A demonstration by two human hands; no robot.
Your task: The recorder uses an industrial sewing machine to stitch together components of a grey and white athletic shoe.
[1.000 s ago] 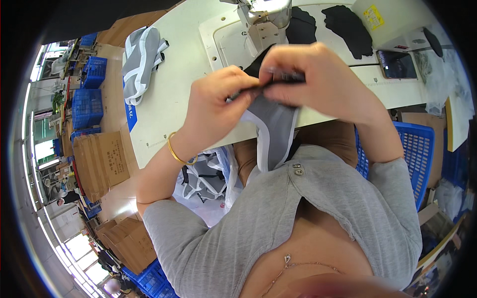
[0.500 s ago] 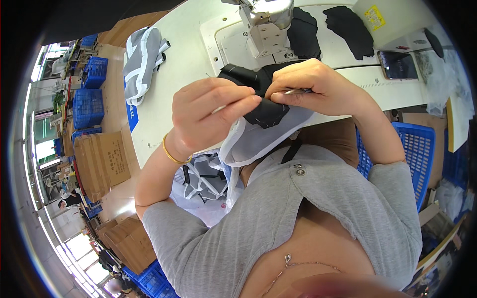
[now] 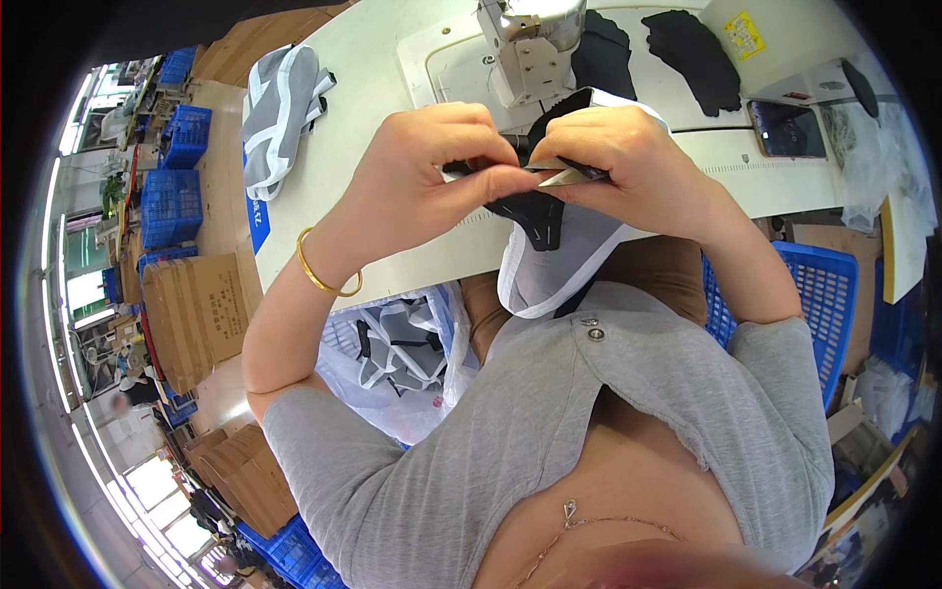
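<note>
Both hands meet over a grey mesh piece (image 3: 554,270) with white edging and a black fabric part (image 3: 535,214), just in front of the sewing machine (image 3: 530,59). My left hand (image 3: 442,167) pinches the black fabric between thumb and fingers. My right hand (image 3: 608,162) is closed beside it, gripping the same piece. A slim pale, pointed tool (image 3: 559,177) with a dark end also sits in the right fingers; its kind I cannot make out. The mesh hangs over the table's near edge toward my lap.
Another white-edged mesh piece (image 3: 280,118) lies on the table's left. Black fabric pieces (image 3: 692,59) and a phone (image 3: 788,129) lie at right. Below the table edge, a plastic-lined basket (image 3: 339,339) holds more mesh pieces. A blue crate (image 3: 819,304) stands right; cardboard boxes (image 3: 196,314) stand left.
My left hand has shifted slightly up, its fingers now curled at the fabric near the right hand. The mesh has swung right, and the black part hangs differently. The pointed tool has turned.
</note>
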